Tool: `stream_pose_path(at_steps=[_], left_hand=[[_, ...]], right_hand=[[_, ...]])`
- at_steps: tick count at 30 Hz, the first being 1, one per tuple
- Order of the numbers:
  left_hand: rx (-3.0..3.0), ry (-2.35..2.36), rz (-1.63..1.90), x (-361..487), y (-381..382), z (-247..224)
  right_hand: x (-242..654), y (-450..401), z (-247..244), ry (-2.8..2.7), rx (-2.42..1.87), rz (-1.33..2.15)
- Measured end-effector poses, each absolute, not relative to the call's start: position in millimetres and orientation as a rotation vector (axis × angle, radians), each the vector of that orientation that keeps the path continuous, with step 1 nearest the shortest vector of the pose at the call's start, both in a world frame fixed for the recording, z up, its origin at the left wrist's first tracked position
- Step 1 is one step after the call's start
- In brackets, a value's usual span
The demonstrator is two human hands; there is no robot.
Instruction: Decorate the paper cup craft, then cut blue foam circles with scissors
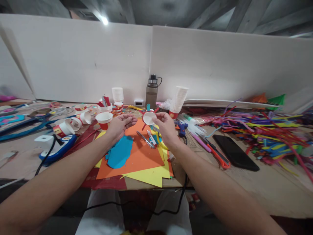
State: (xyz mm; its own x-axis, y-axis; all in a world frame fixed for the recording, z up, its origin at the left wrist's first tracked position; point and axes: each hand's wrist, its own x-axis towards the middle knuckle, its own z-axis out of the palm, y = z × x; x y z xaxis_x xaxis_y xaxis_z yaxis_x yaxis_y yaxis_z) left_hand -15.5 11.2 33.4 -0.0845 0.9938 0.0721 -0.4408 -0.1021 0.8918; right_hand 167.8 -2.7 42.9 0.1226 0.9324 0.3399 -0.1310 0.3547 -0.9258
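Note:
My right hand (167,125) pinches the rim of a small paper cup (149,119), its white inside facing me. Red strips stick out around this cup, and a teal tab rises at its top. To the left, my left hand (122,125) is apart from the cup, its fingers curled together against the thumb; whatever they may hold is too small to make out. Below both hands lie orange paper (144,156), a blue paper cutout (121,153) and yellow paper (146,178). Pens (145,139) and a utility knife (152,137) rest on the orange sheet.
A red-and-white cup (104,120) stands beside my left hand. Behind are a water bottle (152,91) and stacked cups (179,99). To the right lie a blue glue gun (182,128), scissors (220,156), a phone (234,151) and pipe cleaners (274,130). A power strip (58,150) sits left.

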Motion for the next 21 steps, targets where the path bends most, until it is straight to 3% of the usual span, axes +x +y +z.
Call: stream_pose_path(at_steps=[16,21], left_hand=[[0.978,0.794,1.342,-22,17,25],[1.046,0.868,1.477,-22,16,24]], right_hand=[[169,-3,45,-1.173,-0.893,0.93],[169,-4,45,-1.179,-0.912,0.926]])
